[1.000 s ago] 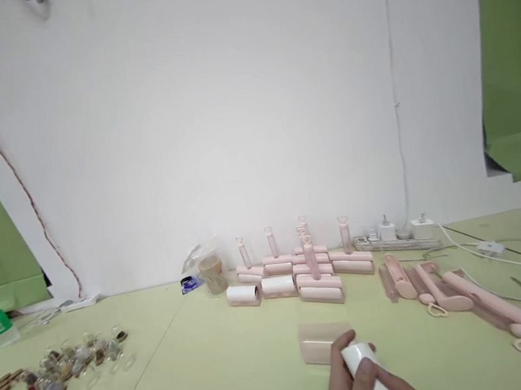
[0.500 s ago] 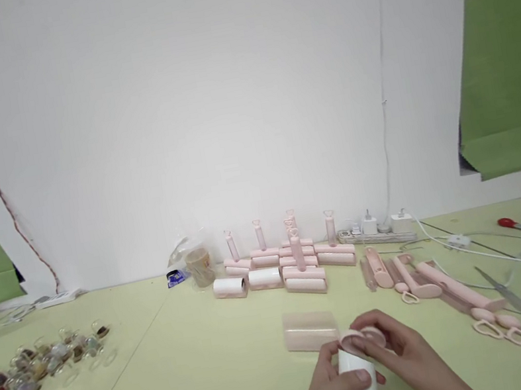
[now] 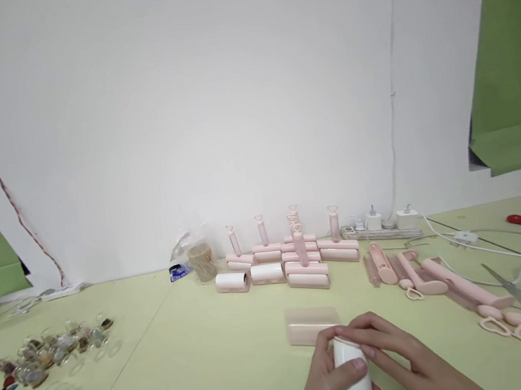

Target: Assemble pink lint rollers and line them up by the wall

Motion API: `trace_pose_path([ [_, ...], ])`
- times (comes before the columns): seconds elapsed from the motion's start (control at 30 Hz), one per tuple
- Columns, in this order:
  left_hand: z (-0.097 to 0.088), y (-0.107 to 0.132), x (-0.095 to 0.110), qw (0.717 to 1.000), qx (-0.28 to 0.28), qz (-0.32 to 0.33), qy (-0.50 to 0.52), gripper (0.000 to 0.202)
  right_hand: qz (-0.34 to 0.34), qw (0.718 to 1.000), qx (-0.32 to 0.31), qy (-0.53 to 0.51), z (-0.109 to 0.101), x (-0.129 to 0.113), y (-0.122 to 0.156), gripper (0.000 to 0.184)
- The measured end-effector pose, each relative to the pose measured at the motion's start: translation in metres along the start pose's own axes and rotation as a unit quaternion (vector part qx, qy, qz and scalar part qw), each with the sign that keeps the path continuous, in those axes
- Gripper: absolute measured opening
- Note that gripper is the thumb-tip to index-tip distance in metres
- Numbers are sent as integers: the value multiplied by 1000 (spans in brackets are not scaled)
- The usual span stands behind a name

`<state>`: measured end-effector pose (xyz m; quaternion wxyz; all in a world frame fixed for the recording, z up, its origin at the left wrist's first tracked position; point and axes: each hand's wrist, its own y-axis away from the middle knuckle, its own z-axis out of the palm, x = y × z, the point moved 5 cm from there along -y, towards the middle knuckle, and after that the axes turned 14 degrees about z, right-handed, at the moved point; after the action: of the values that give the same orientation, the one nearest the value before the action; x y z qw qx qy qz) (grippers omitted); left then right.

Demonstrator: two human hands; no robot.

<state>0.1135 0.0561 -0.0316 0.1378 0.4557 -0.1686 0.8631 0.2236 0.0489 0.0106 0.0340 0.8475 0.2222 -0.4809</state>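
Note:
My left hand (image 3: 320,376) is wrapped around a white lint roller refill (image 3: 352,380), which stands nearly upright at the bottom of the view. My right hand (image 3: 399,352) is closed over its top end, fingertips pressing there on a pink end cap (image 3: 347,340) of which only a thin edge shows. The rest of the cap is hidden by my fingers. Just behind my hands a translucent pink cover (image 3: 312,325) lies on the table.
Several pink lint rollers (image 3: 308,277) are grouped by the wall. On the right lie loose pink handles (image 3: 465,283), scissors (image 3: 513,288), cables and a power strip (image 3: 388,232). Small glass domes (image 3: 42,358) crowd the left, and a tape roll (image 3: 202,264) sits at the back.
The pink end piece, seen tilted at the top of the refill before, now sits against its end, mostly under my fingers. My right hand has closed in over it. The view has shifted slightly.

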Motion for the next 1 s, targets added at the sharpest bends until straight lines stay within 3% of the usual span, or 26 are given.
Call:
trace_pose_path([
  [0.17, -2, 0, 0, 1000, 8, 11, -13, 62, 4, 1000, 9, -10, 2, 4, 0, 33],
  [0.27, -3, 1, 5, 998, 42, 28, -26, 45, 4, 999, 46, -15, -2, 5, -1, 30],
  [0.37, -10, 0, 17, 989, 138, 47, -15, 24, 15, 990, 121, -67, -13, 6, -2, 28],
  [0.47, -18, -5, 29, 963, 264, 39, 48, 21, 11, 984, 146, -99, -18, -3, -2, 21],
  [0.53, -14, -11, 35, 943, 307, 28, 127, 23, -42, 988, 142, -49, -17, -19, -1, 17],
  [0.63, 3, -20, 38, 918, 311, -6, 246, 27, -179, 972, 126, 88, -5, -46, 2, 20],
  [0.7, 13, -19, 36, 900, 321, -33, 293, 28, -267, 939, 124, 180, 5, -59, 5, 18],
  [0.77, 17, -15, 32, 888, 328, -37, 319, 28, -344, 888, 158, 261, 13, -68, 8, 18],
  [0.87, 13, -9, 29, 890, 334, -9, 310, 26, -389, 839, 210, 317, 19, -75, 11, 17],
  [1.0, 8, -7, 23, 889, 325, -34, 321, 24, -405, 832, 215, 312, 20, -72, 12, 13],
])
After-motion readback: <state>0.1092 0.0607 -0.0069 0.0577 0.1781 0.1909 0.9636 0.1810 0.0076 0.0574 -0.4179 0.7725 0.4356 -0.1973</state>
